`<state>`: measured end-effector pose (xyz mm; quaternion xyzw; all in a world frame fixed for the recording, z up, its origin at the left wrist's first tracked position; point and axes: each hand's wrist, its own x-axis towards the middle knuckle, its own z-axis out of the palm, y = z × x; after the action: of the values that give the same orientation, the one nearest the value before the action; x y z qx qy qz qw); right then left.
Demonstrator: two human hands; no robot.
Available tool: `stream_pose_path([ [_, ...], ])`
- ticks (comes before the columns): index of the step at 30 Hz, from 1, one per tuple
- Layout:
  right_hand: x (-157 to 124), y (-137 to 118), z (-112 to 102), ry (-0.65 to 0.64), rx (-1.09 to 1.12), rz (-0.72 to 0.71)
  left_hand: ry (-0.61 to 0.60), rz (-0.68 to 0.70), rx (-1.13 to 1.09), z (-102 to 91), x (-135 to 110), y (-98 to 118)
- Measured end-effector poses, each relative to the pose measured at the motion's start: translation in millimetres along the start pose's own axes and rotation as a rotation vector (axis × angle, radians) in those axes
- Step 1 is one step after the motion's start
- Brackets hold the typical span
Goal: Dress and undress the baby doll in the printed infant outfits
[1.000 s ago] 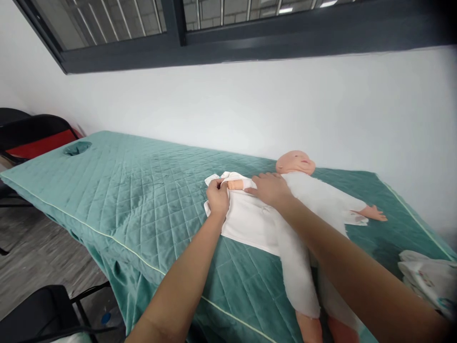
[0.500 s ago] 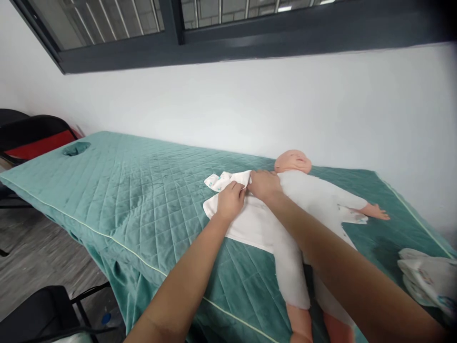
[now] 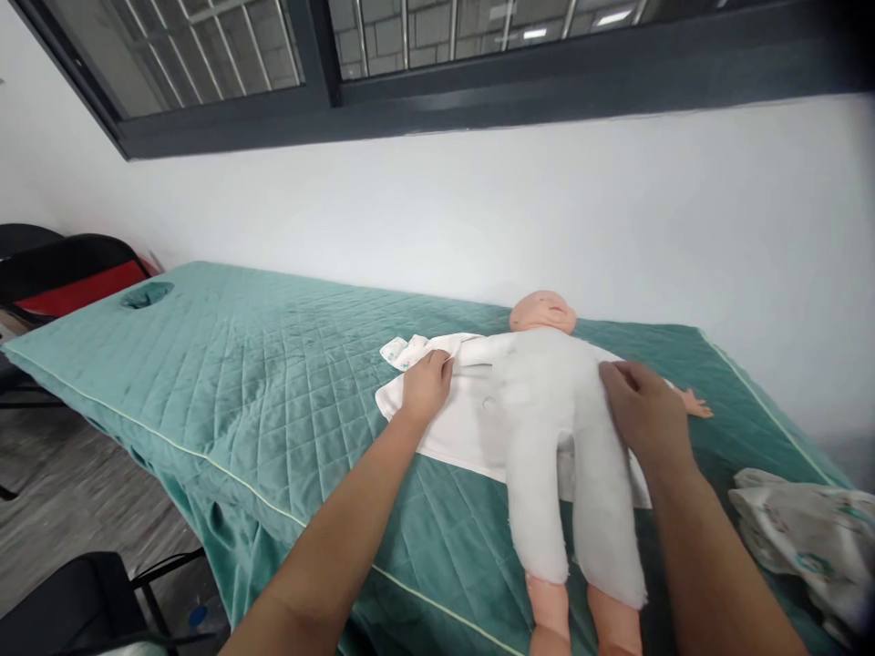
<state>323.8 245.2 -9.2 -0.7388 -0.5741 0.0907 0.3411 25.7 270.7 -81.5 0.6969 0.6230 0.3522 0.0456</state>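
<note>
A baby doll with a soft white body lies face up, legs toward me, on a spread white baby garment. The doll's arm on the left runs into the garment's printed sleeve; its hand is hidden there. My left hand is closed in a pinch on that sleeve, near the end of the doll's arm. At the doll's other side, my right hand has curled fingers against its body and arm; what they grip is hidden. The doll's bare hand sticks out beyond my right hand.
The doll lies on a bed with a green quilted cover, set against a white wall under a window. A crumpled printed cloth lies at the bed's right. Black chairs stand at the left.
My right hand has left the sleeve on the left and moved right across the doll to its other side. My left hand still pinches the sleeve. The view has shifted slightly.
</note>
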Motion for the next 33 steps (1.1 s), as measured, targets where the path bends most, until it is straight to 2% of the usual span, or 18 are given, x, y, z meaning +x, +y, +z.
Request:
stream_pose_path([
  [2,-6,19,4,0.010,-0.012,-0.051,0.012,-0.023,0.013,0.0,-1,0],
  [5,-11,28,8,0.051,-0.023,-0.119,0.026,-0.065,0.020,-0.4,-2,0],
  [12,-16,19,6,-0.069,0.164,0.039,0.040,-0.080,-0.019,-1.7,-4,3],
  [18,-17,28,22,-0.150,0.340,-0.007,0.057,-0.083,-0.073,-6.2,-1,4],
  [26,-19,23,35,-0.328,0.489,-0.075,0.038,-0.118,-0.153,-12.4,29,21],
  [33,-35,13,41,-0.498,0.548,-0.045,-0.103,-0.069,-0.064,-18.1,52,31],
])
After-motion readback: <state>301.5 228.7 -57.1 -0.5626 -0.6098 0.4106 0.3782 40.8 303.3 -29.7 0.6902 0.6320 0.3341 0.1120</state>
